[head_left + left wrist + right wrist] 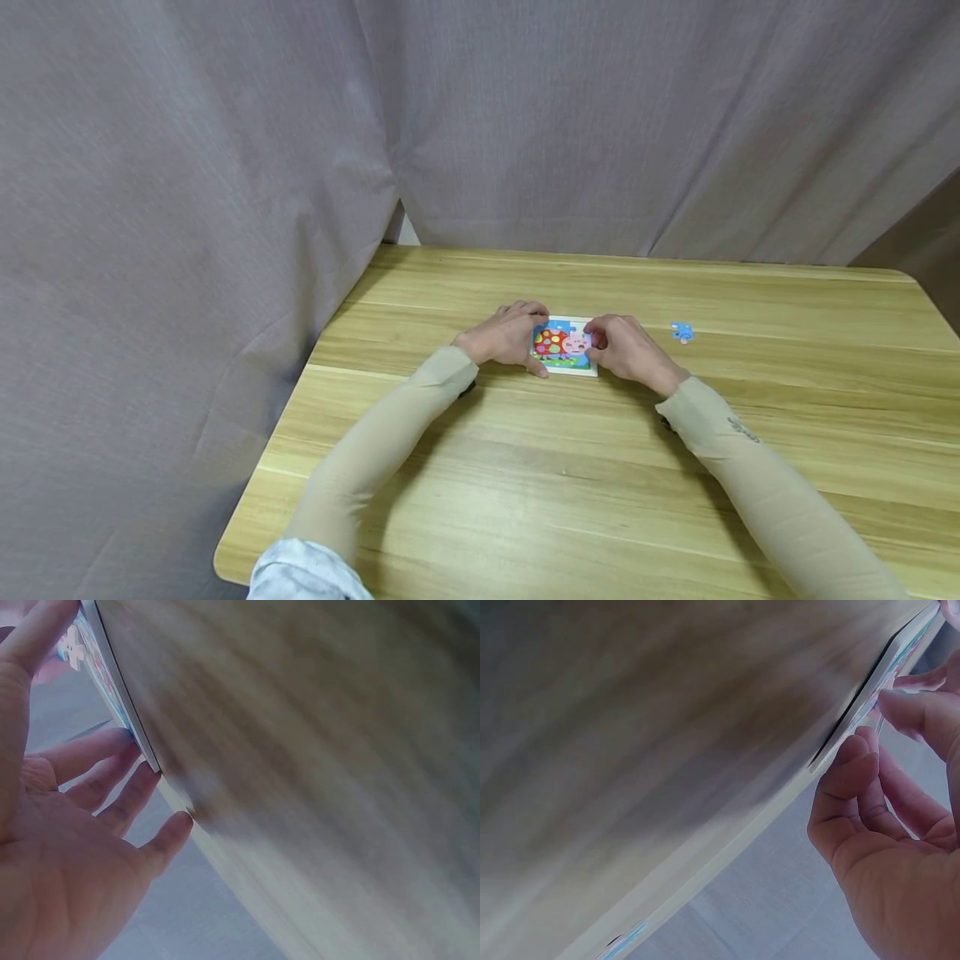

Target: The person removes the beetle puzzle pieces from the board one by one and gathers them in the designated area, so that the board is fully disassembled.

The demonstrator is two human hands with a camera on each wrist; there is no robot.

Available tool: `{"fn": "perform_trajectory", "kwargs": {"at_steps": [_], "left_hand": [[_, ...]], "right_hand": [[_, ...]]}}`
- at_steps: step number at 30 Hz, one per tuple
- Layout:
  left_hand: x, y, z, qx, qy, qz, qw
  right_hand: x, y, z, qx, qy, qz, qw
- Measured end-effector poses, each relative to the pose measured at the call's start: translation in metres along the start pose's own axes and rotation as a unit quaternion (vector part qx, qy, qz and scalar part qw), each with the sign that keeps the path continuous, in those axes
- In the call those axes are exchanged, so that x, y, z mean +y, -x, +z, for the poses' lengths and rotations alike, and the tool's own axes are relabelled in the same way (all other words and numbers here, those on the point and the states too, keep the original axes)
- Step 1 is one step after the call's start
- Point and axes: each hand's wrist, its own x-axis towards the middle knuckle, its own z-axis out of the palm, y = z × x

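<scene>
A small picture puzzle (557, 348) with a white border lies flat on the wooden table, showing a red spotted shape and a pink face. My left hand (510, 335) spans its left side, thumb at the near edge and fingers by the far edge. In the left wrist view, the left hand (71, 825) touches the board's rim (127, 697) with fairly straight fingers. My right hand (628, 350) is at the board's right side; in the right wrist view this hand (900, 825) has thumb and fingers together at a puzzle piece, mostly hidden.
A loose blue puzzle piece (682, 332) lies on the table (525, 483) to the right of the board. Grey curtains (540, 125) hang behind the table and along its left side.
</scene>
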Motion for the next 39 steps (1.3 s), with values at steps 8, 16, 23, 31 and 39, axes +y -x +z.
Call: {"fn": "perform_trajectory", "kwargs": {"at_steps": [8, 16, 23, 31, 39], "left_hand": [[0.0, -0.001, 0.0, 0.002, -0.009, 0.0, 1.0], [-0.001, -0.001, 0.0, -0.001, -0.006, 0.001, 1.0], [-0.001, -0.001, 0.001, 0.004, -0.01, 0.004, 0.9999], [-0.002, -0.001, 0.0, 0.008, -0.009, 0.01, 0.9999], [-0.003, -0.001, 0.0, 0.003, -0.002, 0.004, 1.0]], "right_hand": [[0.007, 0.009, -0.007, 0.021, -0.01, -0.01, 0.9997], [0.017, 0.021, -0.017, 0.033, -0.011, -0.004, 0.9994], [0.03, 0.034, -0.026, 0.035, -0.022, 0.0, 0.9992], [0.048, 0.049, -0.038, 0.057, -0.018, -0.001, 0.9982], [0.065, 0.062, -0.045, 0.061, -0.015, 0.021, 0.9978]]}}
